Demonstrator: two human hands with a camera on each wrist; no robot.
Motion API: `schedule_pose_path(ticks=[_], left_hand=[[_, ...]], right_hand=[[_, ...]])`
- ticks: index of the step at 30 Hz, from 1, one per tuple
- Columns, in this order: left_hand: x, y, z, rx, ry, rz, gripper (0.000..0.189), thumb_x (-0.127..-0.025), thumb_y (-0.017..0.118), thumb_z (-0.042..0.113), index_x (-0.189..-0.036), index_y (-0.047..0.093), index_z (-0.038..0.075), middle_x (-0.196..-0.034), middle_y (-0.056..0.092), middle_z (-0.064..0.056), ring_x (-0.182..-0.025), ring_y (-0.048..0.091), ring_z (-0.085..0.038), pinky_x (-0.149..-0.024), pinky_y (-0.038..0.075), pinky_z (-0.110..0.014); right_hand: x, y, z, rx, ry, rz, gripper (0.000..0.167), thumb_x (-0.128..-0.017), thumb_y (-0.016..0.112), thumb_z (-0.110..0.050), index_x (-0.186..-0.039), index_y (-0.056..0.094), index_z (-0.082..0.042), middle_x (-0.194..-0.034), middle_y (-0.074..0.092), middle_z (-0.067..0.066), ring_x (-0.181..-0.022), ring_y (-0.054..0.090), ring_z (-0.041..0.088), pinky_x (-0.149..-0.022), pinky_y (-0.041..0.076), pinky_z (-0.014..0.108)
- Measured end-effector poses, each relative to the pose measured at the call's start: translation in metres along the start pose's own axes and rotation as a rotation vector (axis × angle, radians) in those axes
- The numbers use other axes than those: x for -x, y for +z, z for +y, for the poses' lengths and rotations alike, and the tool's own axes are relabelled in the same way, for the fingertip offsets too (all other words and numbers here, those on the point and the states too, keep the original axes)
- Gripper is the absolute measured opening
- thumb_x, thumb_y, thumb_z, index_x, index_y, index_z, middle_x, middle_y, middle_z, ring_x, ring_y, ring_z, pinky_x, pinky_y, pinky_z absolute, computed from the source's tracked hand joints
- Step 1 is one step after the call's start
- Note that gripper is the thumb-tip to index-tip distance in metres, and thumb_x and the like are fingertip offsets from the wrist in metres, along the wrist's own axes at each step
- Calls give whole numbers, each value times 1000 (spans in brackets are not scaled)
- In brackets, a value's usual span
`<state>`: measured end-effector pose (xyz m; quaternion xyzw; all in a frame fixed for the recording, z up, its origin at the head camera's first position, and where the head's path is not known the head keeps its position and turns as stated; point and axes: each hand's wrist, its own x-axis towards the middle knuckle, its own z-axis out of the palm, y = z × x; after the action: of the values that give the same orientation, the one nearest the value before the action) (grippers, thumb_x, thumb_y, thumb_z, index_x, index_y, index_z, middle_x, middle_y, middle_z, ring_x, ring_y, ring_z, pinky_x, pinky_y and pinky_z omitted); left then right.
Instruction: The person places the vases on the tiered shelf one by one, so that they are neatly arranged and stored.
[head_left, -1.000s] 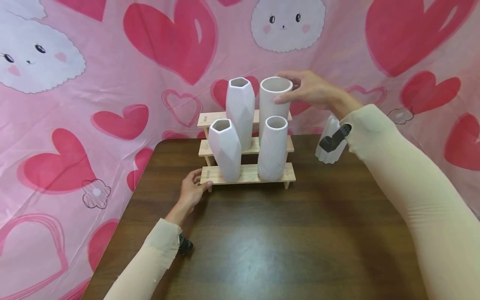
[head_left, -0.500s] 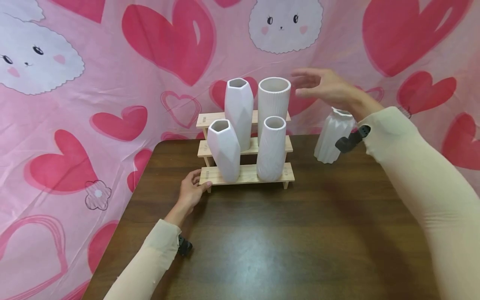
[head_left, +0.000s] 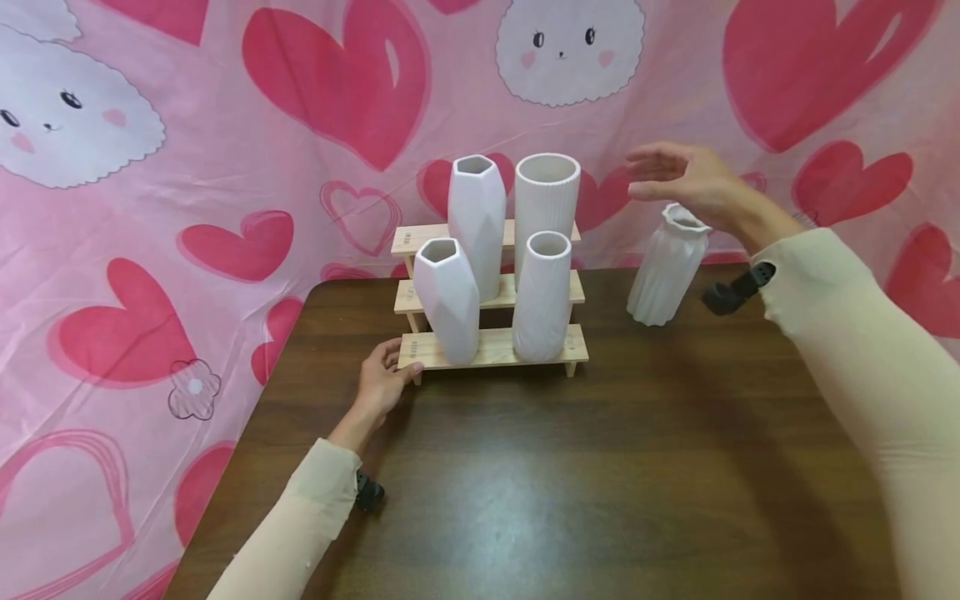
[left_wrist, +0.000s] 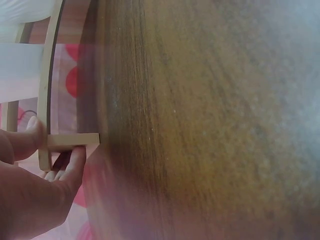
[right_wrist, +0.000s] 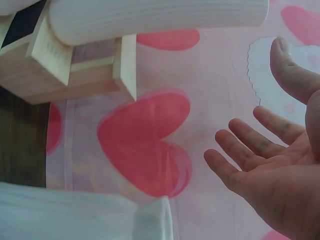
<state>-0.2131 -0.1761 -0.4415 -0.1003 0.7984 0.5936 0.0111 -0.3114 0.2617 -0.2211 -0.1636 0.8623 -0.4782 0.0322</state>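
Note:
My left hand grips the left end of the lowest step of a three-step wooden stand, thumb on top; in the left wrist view its fingers curl by the stand's leg. Two faceted white vases, one front and one behind, stand on its left side. On the right side are a smooth-rimmed white vase in front and a ribbed cylindrical vase behind. My right hand, fingers spread and holding nothing, hovers in the air beside the mouth of a fluted white vase.
The fluted vase stands on the brown wooden table, right of the stand and near the back edge. Behind the table hangs a pink cloth with red hearts. The stand's highest step is at the back.
My right hand has let go of the ribbed cylindrical vase and moved right, toward the fluted vase. My left hand stays on the stand.

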Motion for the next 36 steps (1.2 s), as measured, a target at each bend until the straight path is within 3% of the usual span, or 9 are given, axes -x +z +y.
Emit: schedule_pose_path(ticks=[4,6,8,11,13,16,23,30,36], left_hand=[[0,0,0,0,0,3,57,-89,68,7,-141,43,7,-129,57,-17,-121,53,-28,-88,47,-30],[0,0,0,-1,-2,3,57,-89,68,7,-141,43,7,-129,57,-17,-121,53,-27,-87,47,-30],[0,0,0,-1,-5,3,58,-89,68,7,-141,43,7,-129,57,-17,-120,53,-27,-87,47,-30],[0,0,-1,-2,-10,3,58,-89,68,7,-141,43,8,-129,57,-17,-120,54,-27,-86,47,-29],[0,0,-1,-1,-9,2,58,-89,68,7,-141,43,7,-129,57,-17,-119,54,-27,-85,47,-28],[-1,-1,-1,1,-5,3,58,-89,68,7,-141,43,8,-129,57,-18,-118,54,-27,-83,47,-26],[0,-1,-1,-4,-8,4,58,-89,68,7,-141,43,7,-129,57,-18,-119,54,-27,-85,47,-28],[2,0,0,-11,-8,6,58,-89,68,7,-141,42,7,-129,57,-19,-121,53,-29,-89,48,-32],[2,0,2,-13,-8,5,57,-89,68,7,-141,43,8,-128,58,-17,-120,54,-27,-87,48,-31]], right_hand=[[5,-5,8,-12,3,22,57,-90,69,-21,-143,46,-15,-134,54,2,-117,52,11,-88,43,14],[7,-9,12,5,14,41,58,-90,69,-22,-143,46,-17,-138,52,3,-122,49,16,-89,43,14],[10,-13,17,33,30,57,60,-90,69,-24,-144,45,-19,-143,48,5,-129,44,23,-99,40,22],[14,-21,25,99,63,66,65,-90,69,-29,-148,40,-24,-150,40,8,-134,36,31,-109,31,43],[17,-26,31,128,86,58,69,-90,69,-31,-150,35,-26,-153,34,10,-137,31,35,-108,25,57],[20,-32,38,138,120,39,75,-90,68,-32,-152,28,-24,-156,27,13,-140,24,37,-107,22,62],[21,-33,57,144,190,0,86,-90,67,-35,-155,14,-18,-159,15,18,-142,16,40,-107,23,62],[19,-30,70,183,189,-41,93,-88,70,-30,-155,9,-10,-156,17,24,-136,23,41,-108,22,60],[20,-26,80,261,164,18,83,-86,74,-30,-150,27,-8,-143,37,25,-121,36,37,-100,30,50]])
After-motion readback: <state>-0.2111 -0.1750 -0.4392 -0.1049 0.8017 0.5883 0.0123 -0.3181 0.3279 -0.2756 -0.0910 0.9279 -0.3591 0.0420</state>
